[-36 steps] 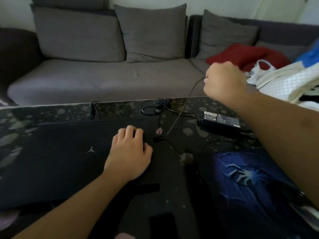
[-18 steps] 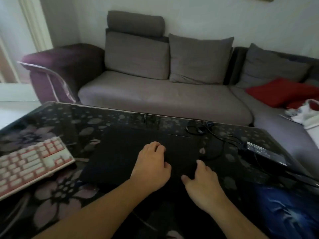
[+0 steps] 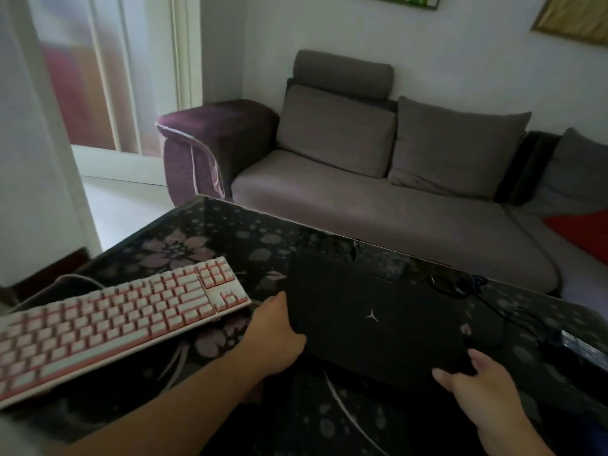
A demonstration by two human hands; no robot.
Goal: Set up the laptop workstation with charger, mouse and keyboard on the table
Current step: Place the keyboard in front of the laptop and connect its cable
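Left hand [image 3: 274, 337]: I see it clasping the laptop's [image 3: 378, 320] left edge.
Right hand [image 3: 477, 386]: fingers curled on its near right corner.
Laptop: closed, flat on the counter [image 3: 230, 238].
Handling: I judge it rigid, heavy, slick; hold opposite edges.

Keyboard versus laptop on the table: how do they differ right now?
The keyboard is white with pink-edged keys; the laptop is black, lid closed. No hand touches the keyboard, while the left hand and the right hand are at the laptop's near corners. The keyboard lies left of the laptop. Both lie flat on the floral table.
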